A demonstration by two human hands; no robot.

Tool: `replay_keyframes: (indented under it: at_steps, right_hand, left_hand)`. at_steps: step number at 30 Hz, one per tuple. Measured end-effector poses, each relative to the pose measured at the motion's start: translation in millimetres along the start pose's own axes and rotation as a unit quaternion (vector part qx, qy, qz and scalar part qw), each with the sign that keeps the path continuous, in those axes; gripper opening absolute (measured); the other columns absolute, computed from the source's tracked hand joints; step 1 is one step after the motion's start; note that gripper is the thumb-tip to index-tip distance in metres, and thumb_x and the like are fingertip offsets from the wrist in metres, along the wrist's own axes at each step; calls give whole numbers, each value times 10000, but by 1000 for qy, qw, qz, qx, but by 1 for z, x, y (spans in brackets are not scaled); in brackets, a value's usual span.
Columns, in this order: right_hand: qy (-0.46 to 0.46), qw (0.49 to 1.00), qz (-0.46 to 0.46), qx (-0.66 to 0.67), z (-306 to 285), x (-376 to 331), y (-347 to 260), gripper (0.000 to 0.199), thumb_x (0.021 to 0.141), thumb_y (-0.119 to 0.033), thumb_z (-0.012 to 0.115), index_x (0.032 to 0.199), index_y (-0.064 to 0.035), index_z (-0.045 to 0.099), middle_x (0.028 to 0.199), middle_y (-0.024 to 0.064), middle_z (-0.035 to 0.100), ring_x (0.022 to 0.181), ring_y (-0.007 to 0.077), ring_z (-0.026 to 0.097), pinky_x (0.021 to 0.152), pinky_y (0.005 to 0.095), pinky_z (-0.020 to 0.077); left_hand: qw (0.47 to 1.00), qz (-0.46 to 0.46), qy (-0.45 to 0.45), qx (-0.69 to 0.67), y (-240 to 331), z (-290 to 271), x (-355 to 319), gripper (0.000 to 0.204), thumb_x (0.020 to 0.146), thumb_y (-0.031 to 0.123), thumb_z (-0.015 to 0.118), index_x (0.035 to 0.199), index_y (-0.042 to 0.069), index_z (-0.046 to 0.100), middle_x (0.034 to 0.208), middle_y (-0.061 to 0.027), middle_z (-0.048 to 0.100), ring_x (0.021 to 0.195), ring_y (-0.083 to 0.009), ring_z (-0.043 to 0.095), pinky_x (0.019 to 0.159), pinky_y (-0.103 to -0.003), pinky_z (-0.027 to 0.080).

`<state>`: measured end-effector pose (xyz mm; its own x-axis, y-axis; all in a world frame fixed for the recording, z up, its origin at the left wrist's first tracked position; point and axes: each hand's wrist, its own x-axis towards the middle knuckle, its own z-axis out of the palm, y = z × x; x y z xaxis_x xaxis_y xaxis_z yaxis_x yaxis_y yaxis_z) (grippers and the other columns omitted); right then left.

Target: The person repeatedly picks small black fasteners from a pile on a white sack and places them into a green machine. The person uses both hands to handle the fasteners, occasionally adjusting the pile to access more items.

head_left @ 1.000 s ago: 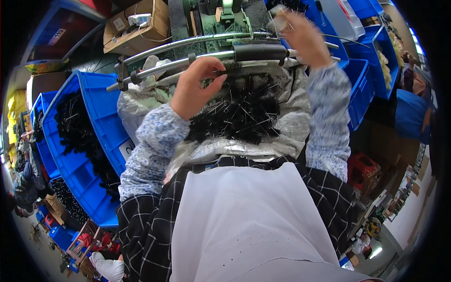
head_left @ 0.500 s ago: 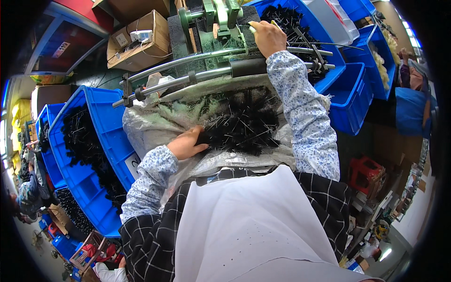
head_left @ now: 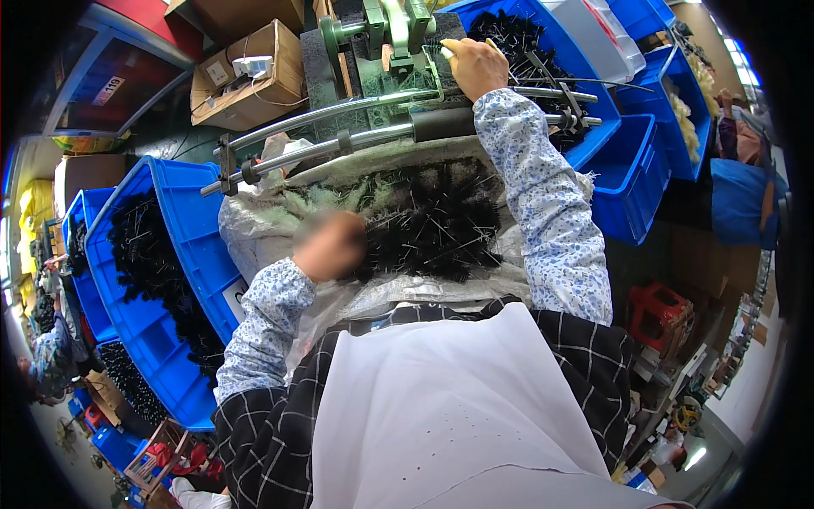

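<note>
My right hand (head_left: 476, 66) is up at the green machine (head_left: 392, 42), thumb and fingers pinched together beside its working head. Pale coverings show at the fingertips, and what they pinch is too small to make out. A heap of small black-bristled wire brushes (head_left: 441, 222) lies on a greyish-white woven sack (head_left: 263, 225) spread over my lap. At the heap's left edge is my left hand (head_left: 331, 246), its fingers smeared, so its grip is hidden. Two curved metal rails (head_left: 373, 131) cross between the heap and the machine.
A blue bin (head_left: 191, 220) with black brushes stands at my left; another blue bin (head_left: 585, 140) with brushes is beyond my right arm. A smaller blue bin (head_left: 632, 182) sits farther right. A cardboard box (head_left: 246, 76) lies left of the machine, a red stool (head_left: 661, 312) at right.
My left hand has lifted slightly and drawn up along the heap's left edge, its fingers now blurred. My right hand has shifted a little left, staying beside the machine head.
</note>
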<state>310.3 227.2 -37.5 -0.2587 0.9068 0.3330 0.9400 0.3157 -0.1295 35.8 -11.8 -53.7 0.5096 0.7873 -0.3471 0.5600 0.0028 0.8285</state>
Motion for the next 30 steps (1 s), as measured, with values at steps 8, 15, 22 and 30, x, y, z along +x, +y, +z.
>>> replay_keyframes:
  at_steps: [8,15,22,30]
  right_hand:
    - [5,999,-16,31,1,2,2,211,831,-207,568,1011,-192,676,860,31,651,798,245,592,852,394,447]
    - [-22,997,-60,-38,-2,6,6,278,835,-248,587,1108,-210,624,1015,14,592,931,210,507,848,367,390]
    - [23,999,20,-23,2,-13,14,359,783,-251,596,1112,-107,599,998,80,619,1002,265,551,807,419,417]
    - [13,1000,19,-1,6,-7,-43,311,744,-205,581,1027,-84,623,926,81,645,948,266,590,765,411,445]
  left_hand:
    - [997,-59,6,-43,27,-30,0,310,764,29,579,1060,22,484,957,-147,571,723,-227,545,694,-322,453]
    - [991,26,110,-69,42,-53,4,280,801,96,659,1051,48,543,836,-18,502,685,-93,471,641,-236,435]
    - [968,45,220,-116,43,-68,-4,249,802,84,668,1024,47,561,821,21,494,675,-60,441,622,-203,403]
    - [972,50,204,-103,58,-69,0,265,810,130,676,1037,49,564,828,11,500,695,-74,457,651,-217,418]
